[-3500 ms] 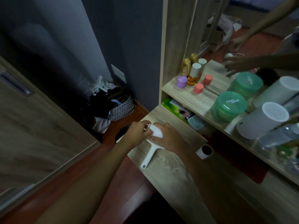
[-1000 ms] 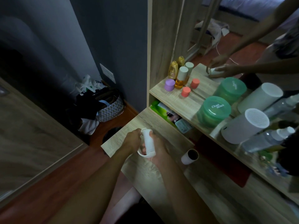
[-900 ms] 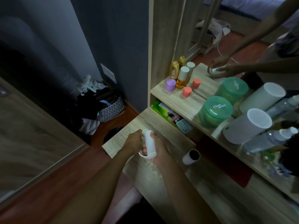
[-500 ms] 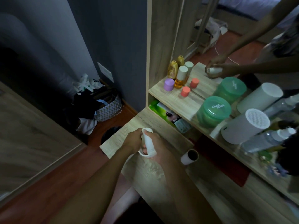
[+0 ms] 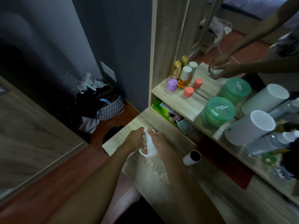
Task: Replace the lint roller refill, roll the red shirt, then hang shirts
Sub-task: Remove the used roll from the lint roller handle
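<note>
I hold a white lint roller [image 5: 149, 145] upright above the wooden desk [image 5: 145, 172], near its left end. My left hand [image 5: 134, 140] grips its upper left side. My right hand [image 5: 163, 147] wraps it from the right, with fingers behind it. The roller's looped handle end points toward me. A loose white roll with a dark hollow core [image 5: 192, 157] lies on the desk just right of my right hand. A red cloth [image 5: 226, 168] lies flat at the desk's back, under the shelf.
A shelf [image 5: 182, 102] carries small bottles, a purple jar [image 5: 172, 84], two green tubs [image 5: 217, 111], white cylinders and spray bottles. A mirror behind it reflects my arms. A basket of clothes [image 5: 106, 105] stands on the floor at left.
3.5 s ago the lint roller lay on the desk under both hands; it is now lifted upright between them. Over the last second it has hardly moved.
</note>
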`<state>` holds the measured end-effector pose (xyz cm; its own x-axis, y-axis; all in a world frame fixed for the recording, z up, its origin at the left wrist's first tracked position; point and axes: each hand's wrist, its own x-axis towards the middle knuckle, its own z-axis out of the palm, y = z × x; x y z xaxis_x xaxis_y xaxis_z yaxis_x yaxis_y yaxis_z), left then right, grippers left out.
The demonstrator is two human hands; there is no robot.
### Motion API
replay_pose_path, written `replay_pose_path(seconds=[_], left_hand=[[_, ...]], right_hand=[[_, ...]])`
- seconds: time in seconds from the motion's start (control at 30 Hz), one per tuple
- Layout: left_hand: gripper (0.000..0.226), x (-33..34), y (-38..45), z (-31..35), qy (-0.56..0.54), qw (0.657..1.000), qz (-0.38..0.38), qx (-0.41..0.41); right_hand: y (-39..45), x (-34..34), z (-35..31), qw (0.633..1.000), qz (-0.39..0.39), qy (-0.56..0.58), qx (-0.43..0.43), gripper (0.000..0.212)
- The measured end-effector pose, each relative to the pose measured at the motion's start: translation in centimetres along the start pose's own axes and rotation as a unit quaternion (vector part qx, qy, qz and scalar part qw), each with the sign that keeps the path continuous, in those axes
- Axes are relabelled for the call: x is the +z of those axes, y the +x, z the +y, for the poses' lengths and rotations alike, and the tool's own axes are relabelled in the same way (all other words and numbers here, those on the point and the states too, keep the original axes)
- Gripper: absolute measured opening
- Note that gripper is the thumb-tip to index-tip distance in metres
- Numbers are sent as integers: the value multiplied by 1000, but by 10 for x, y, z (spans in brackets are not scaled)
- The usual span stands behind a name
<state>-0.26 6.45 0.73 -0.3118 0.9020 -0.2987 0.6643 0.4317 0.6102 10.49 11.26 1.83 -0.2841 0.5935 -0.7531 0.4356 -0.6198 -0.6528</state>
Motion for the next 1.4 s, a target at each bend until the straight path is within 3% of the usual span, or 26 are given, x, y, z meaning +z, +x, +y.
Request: replay_pose_path(seconds=[0.13, 0.23, 0.33, 0.47, 0.57, 0.67, 0.73, 0.87, 1.03, 1.2, 1.27, 1.4], left_hand=[[24, 8, -2, 0, -13, 1000, -8, -13], [28, 9, -5, 3, -25, 999, -18, -22], [28, 9, -3, 4, -17, 999, -27, -28], [26, 11, -10, -10, -1, 995, -83, -45], [29, 10, -22, -28, 8, 994, -91, -60], [27, 12, -25, -26, 32, 996, -62, -47], [26, 14, -21, -21, 17, 997, -37, -71], [27, 17, -13, -23, -24, 990, -13, -136], [28, 23, 5, -43, -157, 958, 10, -240], [34, 31, 17, -27, -282, 926, -9, -250], [37, 29, 16, -10, -294, 925, -20, -240], [49, 28, 18, 4, -236, 944, -26, -228]], right_hand=[[2, 2, 8, 997, -4, 73, 27, 33], [-10, -3, 9, 992, -53, 112, 11, 28], [-17, -6, 9, 993, -58, 108, 0, 47], [-20, -11, 10, 995, 56, -43, -64, 58], [-19, -10, 6, 994, 60, 9, -91, 82], [7, -8, 16, 994, 69, 56, -64, 98], [6, -8, 14, 989, 81, 111, -59, 88], [0, -19, 7, 983, 72, 168, -28, 47], [3, -33, 6, 983, 74, 166, -16, 49], [7, -41, 13, 985, 82, 150, 10, 40], [7, -41, 16, 987, 74, 140, 41, 40], [-3, -41, 16, 987, 77, 143, 12, 36]])
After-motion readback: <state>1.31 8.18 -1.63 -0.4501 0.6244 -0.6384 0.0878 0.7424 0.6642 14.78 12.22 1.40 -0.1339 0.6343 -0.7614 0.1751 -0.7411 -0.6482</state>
